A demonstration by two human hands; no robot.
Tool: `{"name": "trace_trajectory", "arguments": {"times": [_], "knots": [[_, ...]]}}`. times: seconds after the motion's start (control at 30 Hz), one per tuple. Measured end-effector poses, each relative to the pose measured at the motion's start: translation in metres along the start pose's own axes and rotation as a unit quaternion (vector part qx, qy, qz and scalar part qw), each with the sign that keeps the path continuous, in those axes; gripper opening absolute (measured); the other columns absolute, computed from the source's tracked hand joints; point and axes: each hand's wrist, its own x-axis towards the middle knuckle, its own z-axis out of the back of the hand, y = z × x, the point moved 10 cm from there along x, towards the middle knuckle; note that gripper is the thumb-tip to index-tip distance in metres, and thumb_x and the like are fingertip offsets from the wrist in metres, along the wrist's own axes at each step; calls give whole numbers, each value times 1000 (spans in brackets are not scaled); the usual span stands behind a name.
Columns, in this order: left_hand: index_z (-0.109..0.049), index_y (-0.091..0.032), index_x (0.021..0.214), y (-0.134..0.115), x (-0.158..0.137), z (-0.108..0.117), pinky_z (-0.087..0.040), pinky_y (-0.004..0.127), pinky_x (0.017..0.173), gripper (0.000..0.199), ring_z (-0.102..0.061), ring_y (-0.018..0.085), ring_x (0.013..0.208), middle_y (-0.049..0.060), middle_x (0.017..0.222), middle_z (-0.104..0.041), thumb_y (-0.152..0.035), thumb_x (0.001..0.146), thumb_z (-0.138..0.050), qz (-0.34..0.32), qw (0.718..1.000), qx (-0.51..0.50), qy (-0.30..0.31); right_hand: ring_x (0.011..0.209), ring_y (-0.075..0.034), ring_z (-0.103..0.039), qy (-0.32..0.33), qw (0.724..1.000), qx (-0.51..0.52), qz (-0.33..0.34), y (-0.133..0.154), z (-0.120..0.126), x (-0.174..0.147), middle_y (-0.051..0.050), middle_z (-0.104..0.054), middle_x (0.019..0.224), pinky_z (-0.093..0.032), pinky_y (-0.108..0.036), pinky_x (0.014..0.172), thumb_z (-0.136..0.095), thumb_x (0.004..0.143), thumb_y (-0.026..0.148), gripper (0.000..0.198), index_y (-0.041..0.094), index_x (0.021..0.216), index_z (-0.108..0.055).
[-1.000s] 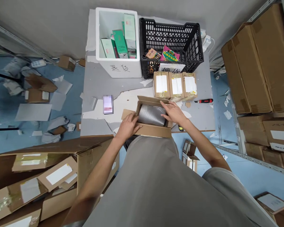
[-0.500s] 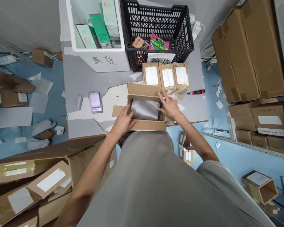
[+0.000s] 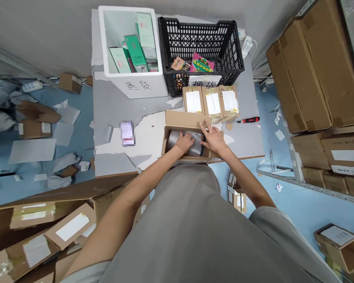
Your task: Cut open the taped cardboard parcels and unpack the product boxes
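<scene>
An open cardboard box stands at the table's near edge, its far flap raised. Inside lies a silvery wrapped package with a dark printed strip at its right end. My left hand rests on top of that package, fingers laid over it and slightly bent. At the box's right end is my right hand, fingers spread, with some fingertips by the far flap and the thumb near the package's dark end. Neither hand grips anything that I can see.
Behind the box stand three taped cartons, a black crate and a white foam bin holding green boxes. A red-and-black utility knife lies right, a phone left. Stacked cartons line the right side.
My left hand has moved from the box's left end onto the middle of the package. My right hand stays at the right end. The whole view has shifted slightly.
</scene>
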Motion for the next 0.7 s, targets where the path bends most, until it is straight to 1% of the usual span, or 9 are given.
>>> {"name": "trace_trajectory", "arguments": {"times": [0.13, 0.2, 0.27, 0.4, 0.57, 0.63, 0.7], "knots": [[-84, -10, 134, 2, 7, -6, -47, 65, 125, 47, -62, 43, 150, 31, 155, -72, -1, 96, -58, 3, 1000, -11, -5, 160, -46, -63, 8, 1000, -7, -18, 3, -1, -2, -27, -15, 199, -40, -65, 140, -80, 107, 38, 101, 16, 191, -27], [-87, -11, 124, 4, 4, -8, -49, 60, 122, 43, -63, 41, 149, 30, 151, -74, 0, 98, -54, 4, 1000, -17, -14, 161, -46, -62, 10, 1000, -6, -24, 4, 0, -3, -27, -16, 199, -40, -64, 141, -80, 106, 36, 100, 16, 190, -29], [-87, -12, 119, 8, -1, -9, -50, 56, 119, 42, -64, 40, 147, 28, 149, -75, -1, 100, -51, 12, 999, -21, -26, 161, -46, -61, 9, 1000, -2, -26, 4, 1, -5, -26, -18, 199, -40, -64, 141, -79, 107, 35, 98, 16, 190, -30], [-84, -12, 122, 17, -17, -9, -52, 52, 113, 42, -65, 38, 142, 26, 144, -76, -1, 103, -48, 38, 998, -25, -46, 160, -46, -62, -2, 1000, 9, -18, 5, 3, -9, -25, -23, 198, -42, -65, 140, -75, 108, 33, 95, 17, 190, -30], [-80, -10, 125, 18, -39, -7, -52, 55, 112, 46, -68, 39, 136, 28, 138, -77, -5, 110, -37, 54, 995, -38, -69, 159, -45, -64, 3, 1000, 17, -6, 8, 4, -13, -26, -24, 197, -40, -64, 141, -75, 108, 33, 91, 15, 188, -35], [-79, -10, 126, 16, -46, -2, -52, 56, 113, 47, -69, 39, 132, 28, 135, -77, -6, 111, -35, 58, 994, -45, -84, 163, -46, -61, 7, 1000, 25, 5, 11, 3, -13, -26, -26, 197, -39, -65, 142, -74, 108, 33, 91, 15, 188, -35], [-79, -12, 127, 18, -52, 9, -52, 56, 113, 45, -70, 40, 128, 26, 131, -78, -7, 111, -37, 71, 989, -64, -113, 166, -46, -57, 17, 999, 33, 14, 13, 1, -14, -28, -31, 195, -38, -65, 143, -74, 108, 33, 90, 14, 187, -36]]}}
